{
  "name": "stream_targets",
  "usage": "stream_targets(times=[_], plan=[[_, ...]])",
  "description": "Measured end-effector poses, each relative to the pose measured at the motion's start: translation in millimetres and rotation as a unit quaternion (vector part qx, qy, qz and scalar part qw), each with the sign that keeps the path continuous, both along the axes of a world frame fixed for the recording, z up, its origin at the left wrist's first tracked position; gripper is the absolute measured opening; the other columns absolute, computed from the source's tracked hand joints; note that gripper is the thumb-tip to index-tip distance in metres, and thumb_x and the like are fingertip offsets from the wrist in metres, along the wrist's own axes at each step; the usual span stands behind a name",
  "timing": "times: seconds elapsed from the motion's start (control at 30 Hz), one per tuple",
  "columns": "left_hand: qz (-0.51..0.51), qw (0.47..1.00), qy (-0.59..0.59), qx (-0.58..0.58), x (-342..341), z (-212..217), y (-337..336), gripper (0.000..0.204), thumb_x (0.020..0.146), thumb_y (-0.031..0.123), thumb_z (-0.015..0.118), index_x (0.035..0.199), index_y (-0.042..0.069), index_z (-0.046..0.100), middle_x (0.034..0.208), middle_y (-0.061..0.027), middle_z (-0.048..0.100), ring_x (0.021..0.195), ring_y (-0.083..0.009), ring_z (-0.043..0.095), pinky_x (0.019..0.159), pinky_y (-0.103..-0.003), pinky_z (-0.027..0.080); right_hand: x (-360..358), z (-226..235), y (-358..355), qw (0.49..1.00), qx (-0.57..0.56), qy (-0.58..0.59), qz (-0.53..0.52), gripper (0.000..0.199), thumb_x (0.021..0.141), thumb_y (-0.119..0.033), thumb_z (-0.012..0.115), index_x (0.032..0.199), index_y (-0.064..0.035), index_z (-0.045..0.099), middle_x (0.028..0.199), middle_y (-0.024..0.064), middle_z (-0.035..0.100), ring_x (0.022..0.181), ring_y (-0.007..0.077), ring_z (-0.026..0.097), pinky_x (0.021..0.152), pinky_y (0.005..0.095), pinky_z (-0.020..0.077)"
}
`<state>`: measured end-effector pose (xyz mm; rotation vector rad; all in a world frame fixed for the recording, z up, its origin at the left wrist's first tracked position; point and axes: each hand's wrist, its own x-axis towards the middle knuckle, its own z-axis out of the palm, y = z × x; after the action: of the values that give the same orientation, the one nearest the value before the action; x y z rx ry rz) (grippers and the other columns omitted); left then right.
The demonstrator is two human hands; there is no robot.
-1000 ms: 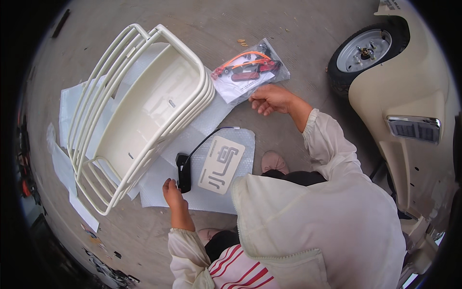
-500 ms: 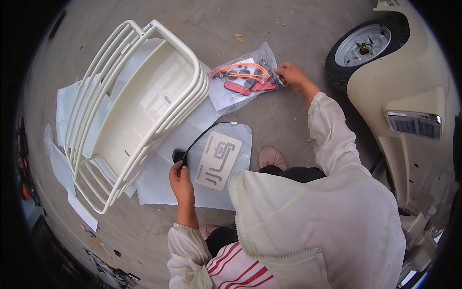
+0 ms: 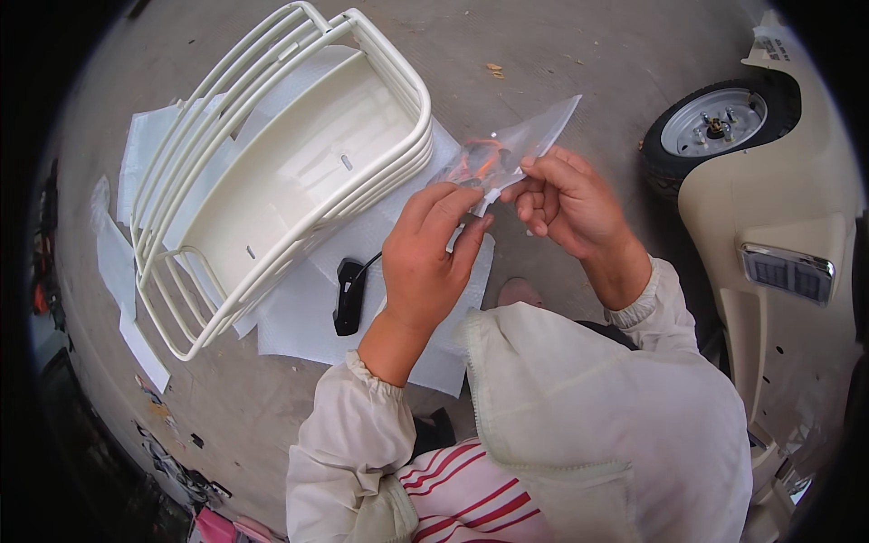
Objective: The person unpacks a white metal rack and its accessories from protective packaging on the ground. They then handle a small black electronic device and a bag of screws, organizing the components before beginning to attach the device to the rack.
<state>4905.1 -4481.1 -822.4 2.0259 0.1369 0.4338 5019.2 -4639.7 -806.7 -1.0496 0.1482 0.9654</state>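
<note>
Since a moment ago the clear plastic bag (image 3: 507, 149) has come up off the floor, where the right hand (image 3: 566, 204) reached it, and the left hand (image 3: 425, 262) has let go of the black part and risen to join it; both hands now hold the bag in the air in front of the person's chest.

One concrete floor (image 3: 579, 54) carries everything. One cream scooter (image 3: 778, 190) stands at the right, with one wheel (image 3: 720, 122) showing. One cream plastic basket (image 3: 281, 172) with ribbed walls lies tilted on several sheets of white wrapping paper (image 3: 299, 317). One black part (image 3: 348, 294) with a thin cable lies on the paper just beside the basket. One shoe tip (image 3: 518, 291) peeks out below the hands.

The bag is single, small, transparent and crinkled, with a pointed corner sticking up to the right; inside are orange and dark small pieces, too bunched to count. The left hand's thumb and fingers are pinched on its lower edge, the right hand's fingers are closed on the edge just beside them, the two hands nearly touching.
</note>
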Motion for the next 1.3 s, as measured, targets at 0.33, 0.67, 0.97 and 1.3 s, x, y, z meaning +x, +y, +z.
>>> stream_targets(times=[0.33, 0.67, 0.97, 1.3], plan=[[0.052, 0.996, 0.054, -0.049, -8.0, -0.9, 6.6, 0.008, 0.088, 0.003, 0.064, 0.096, 0.001, 0.066, 0.084, -0.0126, 0.065, 0.072, -0.0256, 0.063, 0.065, -0.031, 0.05, -22.4, -1.4, 23.0, 0.722, -0.152, -0.668, 0.091, 0.023, 0.084, -0.009, 0.069, 0.106, -0.0055, 0.065, 0.099, 0.0077, 0.068, 0.079, 0.0223, 0.067, 0.067, 0.0328, 0.0543], [0.11, 0.986, 0.085, -0.094, -29.5, -2.1, 18.4, 0.012, 0.095, 0.006, 0.059, 0.099, -0.004, 0.065, 0.087, -0.0081, 0.067, 0.083, -0.0144, 0.066, 0.076, -0.026, 0.052, 3.2, -16.6, -1.1, 0.703, -0.32, -0.633, 0.057, 0.015, 0.084, -0.006, 0.066, 0.099, -0.0077, 0.067, 0.091, 0.0031, 0.068, 0.078, 0.0223, 0.067, 0.065, 0.0312, 0.0535], [0.134, 0.96, 0.095, -0.225, -44.4, -10.7, 25.0, 0.016, 0.097, 0.009, 0.057, 0.104, -0.004, 0.064, 0.094, -0.008, 0.067, 0.089, -0.0148, 0.067, 0.081, -0.027, 0.053, -11.9, -19.1, -11.1, 0.709, -0.306, -0.629, -0.092, 0.016, 0.09, -0.017, 0.067, 0.098, -0.003, 0.065, 0.081, 0.0076, 0.064, 0.062, 0.0104, 0.058, 0.052, 0.0253, 0.0461], [0.055, 0.987, 0.111, -0.106, -54.0, -5.4, 12.7, 0.013, 0.092, 0.002, 0.06, 0.101, -0.002, 0.067, 0.096, -0.0096, 0.066, 0.088, -0.0163, 0.061, 0.078, -0.026, 0.047, -31.6, -27.3, -6.2, 0.987, -0.121, 0.032, 0.095, 0.048, 0.095, -0.043, 0.048, 0.089, 0.0027, 0.063, 0.063, 0.0068, 0.062, 0.045, 0.0097, 0.055, 0.04, 0.0211, 0.042]])
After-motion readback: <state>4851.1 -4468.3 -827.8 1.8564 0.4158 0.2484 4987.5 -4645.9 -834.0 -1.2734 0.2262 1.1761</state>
